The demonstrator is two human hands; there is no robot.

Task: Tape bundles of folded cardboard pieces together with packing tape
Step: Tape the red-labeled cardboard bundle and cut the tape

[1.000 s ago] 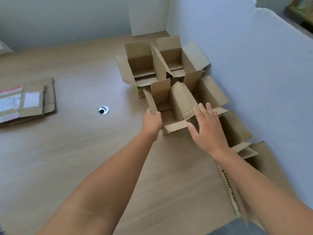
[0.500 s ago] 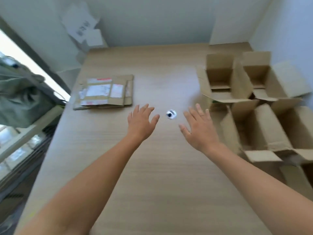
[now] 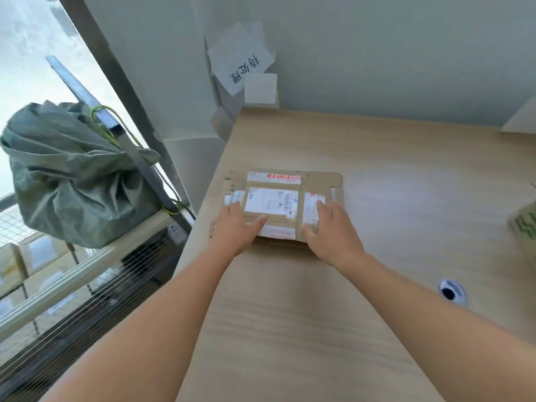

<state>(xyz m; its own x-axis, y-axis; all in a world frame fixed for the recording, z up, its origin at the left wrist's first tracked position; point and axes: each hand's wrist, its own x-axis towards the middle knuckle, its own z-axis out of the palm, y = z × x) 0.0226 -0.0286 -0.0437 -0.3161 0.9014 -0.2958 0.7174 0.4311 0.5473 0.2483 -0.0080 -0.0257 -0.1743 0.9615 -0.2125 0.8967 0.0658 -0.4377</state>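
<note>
Head view: your left hand (image 3: 235, 231) and right hand (image 3: 329, 232) lie straight-fingered on the stack (image 3: 272, 202). It lies flat under your fingers, long axis left-right. Half a second ago both hands hovered short of it.

I am working in what looks like a plain office corner used for packing. A pale wood-grain desk (image 3: 377, 158) is stretching out before me, with a round cable hole (image 3: 451, 292) near on the right, as office desks have. Bare pale walls are closing it in on the far side, and handwritten paper notes (image 3: 240, 59) are hanging at the far left corner. Flattened cardboard (image 3: 319, 181) bearing shipping labels is lying on the desk. On the left a large window (image 3: 26, 53) is letting in daylight, with a tied green sack (image 3: 72, 175) sitting beside it.
</note>
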